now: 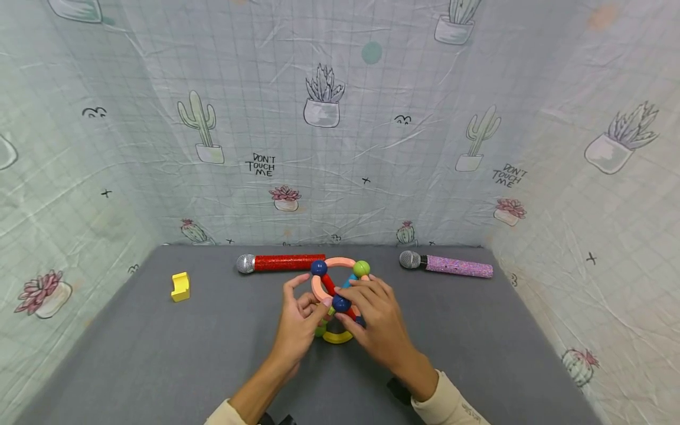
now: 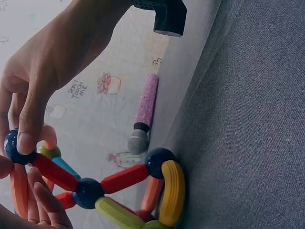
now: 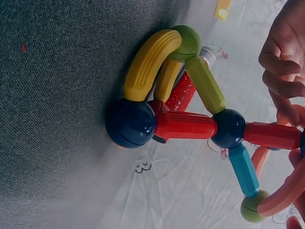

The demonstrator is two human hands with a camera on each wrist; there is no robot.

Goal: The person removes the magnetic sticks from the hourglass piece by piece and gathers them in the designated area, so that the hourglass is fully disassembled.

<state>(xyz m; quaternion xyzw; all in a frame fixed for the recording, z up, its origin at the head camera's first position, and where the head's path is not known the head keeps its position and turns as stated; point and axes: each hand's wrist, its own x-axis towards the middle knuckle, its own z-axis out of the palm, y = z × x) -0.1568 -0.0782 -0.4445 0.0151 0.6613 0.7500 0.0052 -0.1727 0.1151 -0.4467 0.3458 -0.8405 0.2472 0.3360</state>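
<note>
Your right hand (image 1: 379, 316) pinches a navy ball (image 1: 341, 303) in its fingers (image 2: 31, 117), your left hand (image 1: 298, 321) a coral arc (image 1: 317, 288), both on a multicoloured ball-and-rod frame (image 3: 228, 129).

Head view: ball-and-rod frame (image 1: 341, 303) partly masked by left hand (image 1: 298, 319) and right hand (image 1: 381, 319), handle end of red microphone (image 1: 284, 263) part-covered behind frame, sleeve (image 1: 445, 402) below right of frame cut off, its marking illegibly small.

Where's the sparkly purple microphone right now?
In the head view, the purple microphone lies on the right side of the grey table, near the back cloth, to the right of the ball-and-stick toy.
</note>
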